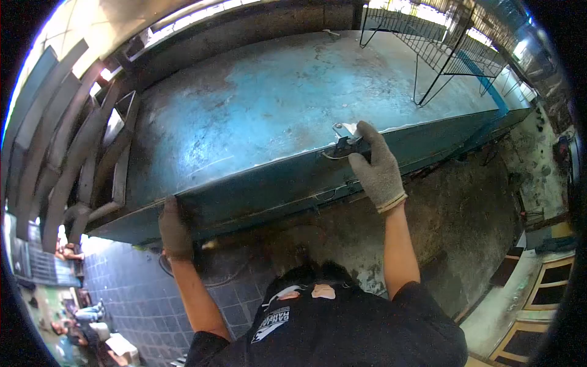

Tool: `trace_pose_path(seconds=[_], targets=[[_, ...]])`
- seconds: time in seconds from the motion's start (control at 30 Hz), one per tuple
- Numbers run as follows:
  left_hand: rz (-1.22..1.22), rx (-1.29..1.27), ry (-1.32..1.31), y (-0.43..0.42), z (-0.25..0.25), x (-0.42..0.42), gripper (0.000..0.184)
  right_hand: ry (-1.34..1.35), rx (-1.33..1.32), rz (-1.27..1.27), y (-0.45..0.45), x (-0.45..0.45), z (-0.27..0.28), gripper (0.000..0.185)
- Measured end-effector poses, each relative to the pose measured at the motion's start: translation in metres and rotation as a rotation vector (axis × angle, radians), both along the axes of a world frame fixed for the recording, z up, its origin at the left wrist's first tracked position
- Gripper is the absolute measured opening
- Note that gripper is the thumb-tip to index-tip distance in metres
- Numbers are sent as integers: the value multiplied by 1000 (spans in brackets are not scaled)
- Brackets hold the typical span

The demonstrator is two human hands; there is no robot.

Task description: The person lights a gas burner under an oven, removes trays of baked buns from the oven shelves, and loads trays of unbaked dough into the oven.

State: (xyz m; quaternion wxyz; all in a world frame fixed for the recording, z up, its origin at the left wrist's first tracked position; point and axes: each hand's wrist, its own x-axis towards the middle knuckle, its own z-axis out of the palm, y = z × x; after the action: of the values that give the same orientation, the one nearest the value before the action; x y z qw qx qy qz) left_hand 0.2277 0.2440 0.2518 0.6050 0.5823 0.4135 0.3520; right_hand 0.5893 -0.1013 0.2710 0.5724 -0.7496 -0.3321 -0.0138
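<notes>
In the head view a large, worn blue metal box [244,104] spreads out ahead of me, with a long dark front face. My right hand [378,171], in a grey knit glove, grips a small metal latch [347,132] at the top front edge, thumb and forefinger on either side of it. A thin wire loop hangs just below the latch. Farther left, my left hand [176,229], in a dark glove, holds the same front edge from below, its fingertips at the rim. Its thumb is hard to make out.
A black wire rack [443,52] stands on the far right of the box top. Slatted dark furniture [67,134] rises at the left end. Dark floor tiles [131,287] lie below left, with people in the distance. Wooden frames [550,284] lean at the lower right.
</notes>
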Motion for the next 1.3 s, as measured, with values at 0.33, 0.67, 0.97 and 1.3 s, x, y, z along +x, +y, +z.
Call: trace_pose_path(seconds=[0.33,0.67,0.97,1.3], targets=[[45,53,112,0,0,1,69,237,327,247,14,-36,-27,84],[-434,700,509,-16,-6,-67,44,250,547,-6,8,-82,-31,70],[-242,-340,493,-85,-128,-467,78,1198,22,-385,44,-387,-297,75],[263,-260,466,110,-203,-736,80,1464,-334,-287,213,-664,-352,60]])
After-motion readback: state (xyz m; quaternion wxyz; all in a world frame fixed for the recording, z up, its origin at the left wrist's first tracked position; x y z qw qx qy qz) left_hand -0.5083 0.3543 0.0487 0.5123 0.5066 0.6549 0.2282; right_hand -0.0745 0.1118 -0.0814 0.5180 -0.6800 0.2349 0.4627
